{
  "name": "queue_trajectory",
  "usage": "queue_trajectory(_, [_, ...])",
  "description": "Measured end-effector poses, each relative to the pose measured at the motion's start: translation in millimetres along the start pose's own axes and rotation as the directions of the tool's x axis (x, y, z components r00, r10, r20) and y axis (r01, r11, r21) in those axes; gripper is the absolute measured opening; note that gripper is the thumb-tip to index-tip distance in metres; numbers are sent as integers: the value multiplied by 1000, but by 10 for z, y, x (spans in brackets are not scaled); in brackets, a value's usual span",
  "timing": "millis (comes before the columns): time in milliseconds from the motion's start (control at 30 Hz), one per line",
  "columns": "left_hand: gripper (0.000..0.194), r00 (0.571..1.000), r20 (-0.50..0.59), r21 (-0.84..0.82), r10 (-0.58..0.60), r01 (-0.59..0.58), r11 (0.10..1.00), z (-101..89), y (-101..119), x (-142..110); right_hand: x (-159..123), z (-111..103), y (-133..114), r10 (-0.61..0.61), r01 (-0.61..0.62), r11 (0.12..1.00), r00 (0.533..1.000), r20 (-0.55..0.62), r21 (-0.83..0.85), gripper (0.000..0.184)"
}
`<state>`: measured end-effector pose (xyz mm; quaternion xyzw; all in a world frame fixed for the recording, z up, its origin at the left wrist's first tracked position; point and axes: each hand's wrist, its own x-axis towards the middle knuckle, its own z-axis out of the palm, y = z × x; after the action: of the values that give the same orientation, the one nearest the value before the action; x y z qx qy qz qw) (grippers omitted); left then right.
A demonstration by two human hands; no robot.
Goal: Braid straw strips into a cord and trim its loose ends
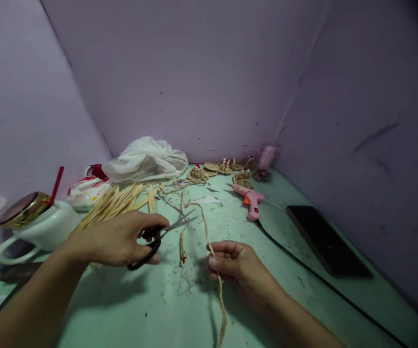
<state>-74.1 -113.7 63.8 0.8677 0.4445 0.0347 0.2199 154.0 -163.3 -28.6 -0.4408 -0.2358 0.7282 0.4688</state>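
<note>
My left hand [116, 239] is closed around the black handles of a pair of scissors [165, 234], whose blades are parted and point right toward a braided jute cord [206, 227]. My right hand [232, 263] pinches that cord near the table's middle; the cord runs from the back of the table through my fingers and trails toward me. A second short piece of cord [182, 244] lies between the two hands on the pale green table [151, 309].
A bundle of straw strips [112, 203] and a white mug with a gold lid [36, 222] lie left. A white plastic bag [145, 159], small woven pieces [226, 169], a pink glue gun [251, 199] with black cable and a dark phone [326, 241] lie behind and right.
</note>
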Motion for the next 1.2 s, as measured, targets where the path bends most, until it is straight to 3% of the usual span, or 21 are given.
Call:
queue_trajectory(100, [38,998,20,143,58,-60,988,72,58,23,2,0,-34,-25,23,999,999,-45,-35,31])
queue_trajectory(200, [40,991,-76,284,112,-86,955,141,65,62,0,-3,-66,-32,31,999,999,-33,-37,31])
queue_trajectory(400, [39,960,-102,425,260,-194,884,223,75,148,5,-30,-99,-42,43,999,999,15,-20,31])
queue_trajectory(800, [35,956,-97,492,277,-196,848,322,72,206,-4,-38,-102,-47,47,999,999,17,-15,29])
queue_trajectory(1200, [51,955,-93,551,280,-185,813,356,14,217,-9,-22,-89,-65,65,998,998,-20,-18,32])
